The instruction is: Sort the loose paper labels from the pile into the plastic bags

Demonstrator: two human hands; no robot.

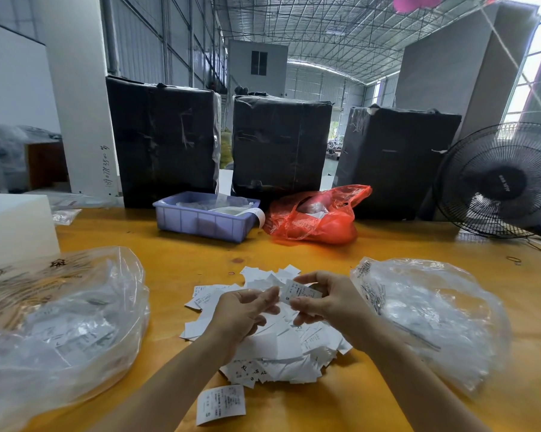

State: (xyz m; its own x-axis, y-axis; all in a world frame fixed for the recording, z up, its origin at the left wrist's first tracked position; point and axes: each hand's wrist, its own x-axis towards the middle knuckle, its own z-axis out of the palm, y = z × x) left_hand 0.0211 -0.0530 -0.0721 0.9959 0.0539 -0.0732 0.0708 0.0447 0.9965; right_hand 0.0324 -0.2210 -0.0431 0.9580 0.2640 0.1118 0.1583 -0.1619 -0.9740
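Centrally, one label (299,293) is pinched by the right hand (327,302) above the pile (281,347), the left hand's (244,313) curled grip touching its edge.

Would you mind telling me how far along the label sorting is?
Partly done: both clear bags, left and right, already hold labels. The right hand pinches one label beside the left hand. A big pile remains on the table.

At frame centre, the right hand (328,299) pinches a label (300,293) above the pile (275,347). The left hand (244,310) hovers beside it. Clear bags (60,322) flank both on the counter (175,254).
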